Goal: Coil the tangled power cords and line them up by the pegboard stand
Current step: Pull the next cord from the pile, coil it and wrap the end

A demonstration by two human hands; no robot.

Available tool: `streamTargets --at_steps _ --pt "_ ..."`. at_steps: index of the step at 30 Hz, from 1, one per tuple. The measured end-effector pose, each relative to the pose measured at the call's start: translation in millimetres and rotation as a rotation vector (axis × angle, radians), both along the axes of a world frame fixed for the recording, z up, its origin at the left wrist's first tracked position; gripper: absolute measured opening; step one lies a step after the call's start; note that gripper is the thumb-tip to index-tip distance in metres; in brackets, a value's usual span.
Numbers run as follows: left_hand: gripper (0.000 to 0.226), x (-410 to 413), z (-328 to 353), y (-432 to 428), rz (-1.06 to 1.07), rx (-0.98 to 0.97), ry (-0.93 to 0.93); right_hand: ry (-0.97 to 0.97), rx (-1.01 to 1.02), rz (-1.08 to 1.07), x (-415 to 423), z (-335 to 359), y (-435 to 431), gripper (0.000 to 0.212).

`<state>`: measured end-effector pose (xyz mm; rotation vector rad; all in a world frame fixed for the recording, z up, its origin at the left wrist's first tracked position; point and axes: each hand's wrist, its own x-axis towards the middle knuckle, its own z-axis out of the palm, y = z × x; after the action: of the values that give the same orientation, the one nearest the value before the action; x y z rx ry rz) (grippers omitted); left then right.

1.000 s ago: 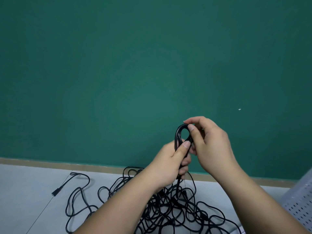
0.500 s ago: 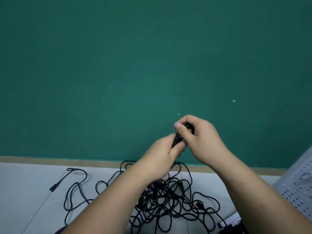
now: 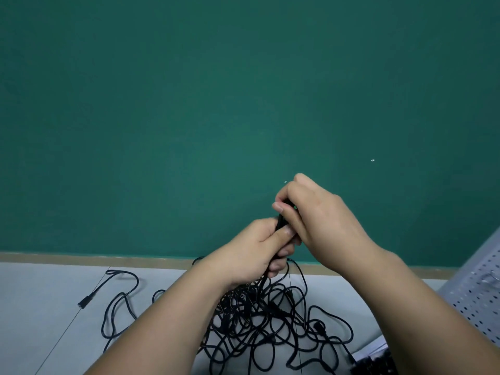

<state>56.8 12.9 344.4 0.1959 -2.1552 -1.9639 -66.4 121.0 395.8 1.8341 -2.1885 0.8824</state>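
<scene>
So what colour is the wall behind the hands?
The wall is plain dark green, head view.

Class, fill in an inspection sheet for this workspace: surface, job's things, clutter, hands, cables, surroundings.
Surface: pale grey surface, a thin seam line across it.
Job's things: tangled cords in a heap; pegboard stand at right edge; no finished coils seen.
Clutter: dark object at bottom edge, unidentifiable.
Hands: left hand grips held cord; right hand pinches its top.
Cables: loose plug end lies left of the heap.
Surroundings: green wall, wooden strip at its foot.
</scene>
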Motion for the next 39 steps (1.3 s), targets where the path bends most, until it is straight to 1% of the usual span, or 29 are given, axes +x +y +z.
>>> streamTargets --at_steps 2,3,5,7,9,11,13,15,17,19,21,23,25,27,28,29,30,31,32,33,34,37,39 --pt "0.032 0.8 -2.1 -1.6 0.022 -0.007 -0.046 -0.043 -0.039 0.024 -1.9 -8.1 -1.7 0.015" --pt "0.030 1.0 -3.2 -2.2 0.043 -0.033 -0.062 -0.100 -0.074 0.032 -4.4 -13.4 -3.5 0.014" --pt "0.027 1.3 -5.1 -1.9 0.071 -0.101 -0.051 -0.303 -0.136 0.055 -9.0 -22.5 -7.3 0.017" --pt "0.025 2.4 -4.6 0.0 0.059 -0.123 -0.027 -0.555 -0.138 0.100 -11.6 -27.1 -10.3 0.023" --pt "0.025 2.9 -3.5 1.4 0.053 -0.096 -0.013 -0.711 -0.141 0.137 -12.4 -28.8 -11.7 0.025" --pt "0.024 2.7 -4.1 1.1 0.102 -0.063 0.012 -0.784 -0.170 0.137 -8.9 -29.5 -13.5 0.024" --pt "0.024 2.2 -4.4 -0.6 0.187 -0.001 0.043 -0.867 -0.183 0.092 -5.3 -31.1 -14.6 0.028" --pt "0.025 1.6 -3.0 -4.8 0.291 0.076 0.075 -0.919 -0.121 0.057 -4.7 -34.5 -14.4 0.041" --pt "0.026 1.4 -0.9 -9.3 0.402 0.131 0.125 -0.956 0.024 0.080 -4.0 -38.8 -14.7 0.053" --pt "0.028 0.2 0.9 -12.8 0.509 0.188 0.176 -0.986 0.184 0.143 1.6 -42.9 -15.4 0.058" --pt "0.028 -0.9 2.0 -17.0 0.616 0.238 0.222 -1.000 0.316 0.193 10.0 -45.4 -15.2 0.057" --pt "0.026 -1.1 3.5 -23.0 0.713 0.300 0.285 -0.968 0.416 0.245 16.2 -46.6 -15.4 0.056" --pt "0.024 -1.0 5.7 -31.0 0.802 0.369 0.340 -0.894 0.437 0.278 18.7 -45.1 -16.4 0.050" --pt "0.023 -1.2 7.3 -41.0 0.914 0.383 0.368 -0.832 0.445 0.290 17.7 -42.8 -16.1 0.037" --pt "0.023 0.2 8.4 -47.4 0.980 0.380 0.390 -0.770 0.481 0.288 16.5 -41.4 -15.1 0.030" --pt "0.023 3.7 10.1 -54.9 1.056 0.371 0.417 -0.657 0.537 0.277 14.1 -40.5 -13.3 0.023" --pt "0.023 8.6 11.2 -64.1 1.136 0.347 0.438 -0.508 0.583 0.253 11.2 -39.0 -10.9 0.017" --pt "0.023 14.7 11.8 -74.1 1.207 0.298 0.442 -0.364 0.589 0.225 7.9 -37.7 -8.5 0.013" --pt "0.023 20.7 11.7 -83.7 1.255 0.229 0.423 -0.278 0.534 0.204 5.1 -35.7 -6.5 0.011" --pt "0.024 25.7 10.2 -91.7 1.268 0.142 0.383 -0.264 0.433 0.197 3.0 -32.9 -5.2 0.011" --pt "0.024 28.3 8.5 -96.1 1.243 0.048 0.330 -0.295 0.316 0.200 2.6 -28.7 -4.4 0.012" --pt "0.025 21.9 4.2 -85.8 1.015 -0.195 0.168 -0.416 0.031 0.191 3.5 -18.7 -4.7 0.012" --pt "0.028 13.1 0.1 -67.7 0.810 -0.252 0.084 -0.438 -0.108 0.138 3.1 -16.7 -6.3 0.009"
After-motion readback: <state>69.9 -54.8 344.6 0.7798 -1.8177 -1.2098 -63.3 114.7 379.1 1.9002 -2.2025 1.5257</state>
